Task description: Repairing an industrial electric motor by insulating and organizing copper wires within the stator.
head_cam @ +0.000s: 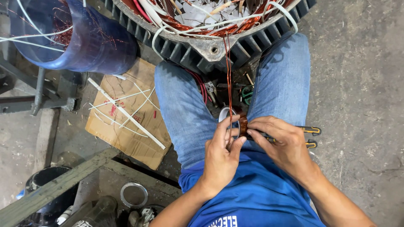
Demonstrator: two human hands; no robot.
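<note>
I sit with my jeans-clad knees under a big finned motor stator (212, 48) full of copper windings and white insulating strips. A bundle of copper wires (229, 80) runs down from the stator to my hands. My left hand (221, 155) pinches the wire end and a white sleeve loop (223, 114) between thumb and fingers. My right hand (283, 145) grips a small brown roll of tape (243, 124) against the wires. Pliers with black and yellow handles (310, 137) lie on my right thigh under that hand.
A blue plastic bucket (84, 38) with scrap copper wire stands at upper left. Flattened cardboard (126, 122) with white strips lies on the concrete floor beside my left leg. A wooden beam (54, 189), jars and a metal ring (134, 194) sit at lower left. Small tools lie between my legs.
</note>
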